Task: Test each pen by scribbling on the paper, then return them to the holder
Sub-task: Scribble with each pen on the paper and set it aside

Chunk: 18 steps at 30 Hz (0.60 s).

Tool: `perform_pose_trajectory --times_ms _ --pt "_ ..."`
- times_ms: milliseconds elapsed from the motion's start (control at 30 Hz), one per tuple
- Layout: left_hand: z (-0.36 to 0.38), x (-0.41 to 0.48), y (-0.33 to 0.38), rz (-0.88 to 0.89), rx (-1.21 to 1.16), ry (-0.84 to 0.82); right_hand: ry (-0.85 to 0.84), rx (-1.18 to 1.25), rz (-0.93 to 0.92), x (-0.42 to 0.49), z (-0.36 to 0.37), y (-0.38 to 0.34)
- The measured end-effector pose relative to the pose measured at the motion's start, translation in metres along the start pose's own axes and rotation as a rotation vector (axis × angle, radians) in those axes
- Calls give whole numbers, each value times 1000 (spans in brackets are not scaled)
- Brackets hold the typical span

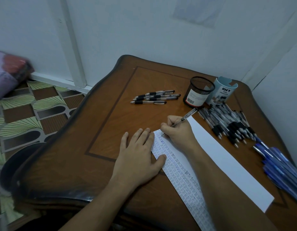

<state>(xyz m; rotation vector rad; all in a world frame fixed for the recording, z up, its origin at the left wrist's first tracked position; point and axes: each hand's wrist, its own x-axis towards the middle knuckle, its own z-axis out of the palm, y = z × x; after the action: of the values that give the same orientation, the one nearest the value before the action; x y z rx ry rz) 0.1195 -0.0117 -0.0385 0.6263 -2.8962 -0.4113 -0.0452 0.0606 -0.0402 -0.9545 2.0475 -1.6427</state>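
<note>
On paper (227, 164), hands (139, 152) (177, 130): flat, around pen (186, 116)

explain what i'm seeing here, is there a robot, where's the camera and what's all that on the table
There is no robot. These are a person's two bare hands, filmed by one camera worn on the head that looks forward and down.

The right hand grips a pen and writes near the far end of a long white paper. The paper's left strip is already full of small marks. The left hand lies flat and presses the paper's edge onto the wooden table.

Beyond the hands lie a small group of pens, a black mesh holder and a pale blue organiser cup. To the right are a pile of black-grip pens and a bunch of blue pens.
</note>
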Motion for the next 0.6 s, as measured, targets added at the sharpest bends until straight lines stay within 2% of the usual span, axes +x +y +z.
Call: perform_pose_trajectory --times_ms 600 --pt "1 0 0 -3 37 -12 32 -23 -23 -2 0 -7"
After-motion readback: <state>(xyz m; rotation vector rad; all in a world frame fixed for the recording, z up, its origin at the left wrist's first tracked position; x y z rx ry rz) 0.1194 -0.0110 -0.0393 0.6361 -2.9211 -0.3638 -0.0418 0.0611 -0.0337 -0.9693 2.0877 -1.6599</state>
